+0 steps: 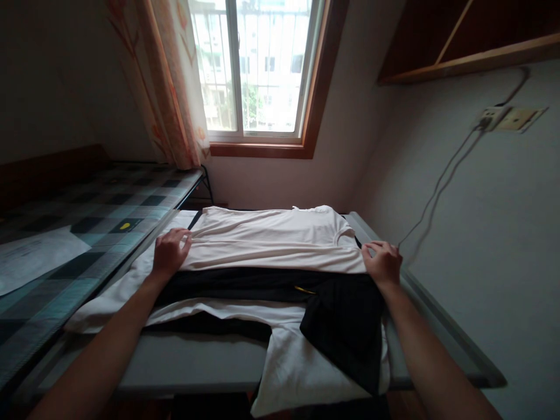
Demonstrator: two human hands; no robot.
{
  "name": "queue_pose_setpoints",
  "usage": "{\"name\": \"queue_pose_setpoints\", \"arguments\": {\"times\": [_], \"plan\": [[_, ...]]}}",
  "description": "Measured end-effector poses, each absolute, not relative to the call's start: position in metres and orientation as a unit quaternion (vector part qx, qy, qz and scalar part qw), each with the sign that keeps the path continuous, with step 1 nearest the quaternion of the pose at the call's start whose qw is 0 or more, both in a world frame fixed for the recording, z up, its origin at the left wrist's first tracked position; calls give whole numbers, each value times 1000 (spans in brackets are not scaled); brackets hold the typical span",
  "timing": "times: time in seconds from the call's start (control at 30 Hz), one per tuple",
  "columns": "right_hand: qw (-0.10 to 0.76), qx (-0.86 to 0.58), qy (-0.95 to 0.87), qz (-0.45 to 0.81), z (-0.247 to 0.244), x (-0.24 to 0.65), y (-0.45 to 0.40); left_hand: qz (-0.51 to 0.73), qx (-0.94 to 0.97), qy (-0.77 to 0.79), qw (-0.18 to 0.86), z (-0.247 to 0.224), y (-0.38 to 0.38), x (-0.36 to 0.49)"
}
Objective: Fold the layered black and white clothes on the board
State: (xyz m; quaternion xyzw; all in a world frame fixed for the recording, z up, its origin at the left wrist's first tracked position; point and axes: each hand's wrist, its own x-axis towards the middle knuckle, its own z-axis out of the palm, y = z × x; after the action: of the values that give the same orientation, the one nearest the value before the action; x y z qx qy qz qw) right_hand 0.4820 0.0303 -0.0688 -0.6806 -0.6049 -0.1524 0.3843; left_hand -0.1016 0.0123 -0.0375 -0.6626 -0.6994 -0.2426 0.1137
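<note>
A white shirt (271, 254) lies spread across a grey-topped table (210, 359), its near part folded into a long strip. My left hand (171, 252) pinches the shirt at its left end, fingers pressed together. At the opposite end, my right hand (382, 261) grips the same strip near the sleeve. Black cloth (345, 326) shows beneath and in front of the strip, with a small yellow mark on it. More white cloth (293, 364) hangs toward the table's front edge, partly under the black piece.
At left stands a bed with a checked cover (135, 201), bearing a white sheet of paper (44, 256). A curtain (170, 87) hangs by the window (262, 70). A cable (437, 186) runs down the right wall from a socket (492, 116), below a wooden shelf (476, 61).
</note>
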Motion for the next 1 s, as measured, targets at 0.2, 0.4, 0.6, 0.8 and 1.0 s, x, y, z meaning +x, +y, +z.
{"name": "queue_pose_setpoints", "arguments": {"times": [0.2, 0.4, 0.6, 0.8, 1.0], "plan": [[319, -564, -759, -61, -69, 445, 29, -208, -796, -569, -3, -49, 18, -85], [147, -590, -793, -34, -93, 435, 33, -113, -817, -563, -52, -63, 23, -87], [112, -610, -783, -36, -92, 436, 32, -113, -803, -584, -46, -61, 23, -85], [116, -597, -794, -24, -92, 440, 33, -127, -803, -581, -38, -67, 25, -88], [123, -588, -799, -25, -92, 443, 34, -109, -807, -580, -38, -66, 24, -88]]}}
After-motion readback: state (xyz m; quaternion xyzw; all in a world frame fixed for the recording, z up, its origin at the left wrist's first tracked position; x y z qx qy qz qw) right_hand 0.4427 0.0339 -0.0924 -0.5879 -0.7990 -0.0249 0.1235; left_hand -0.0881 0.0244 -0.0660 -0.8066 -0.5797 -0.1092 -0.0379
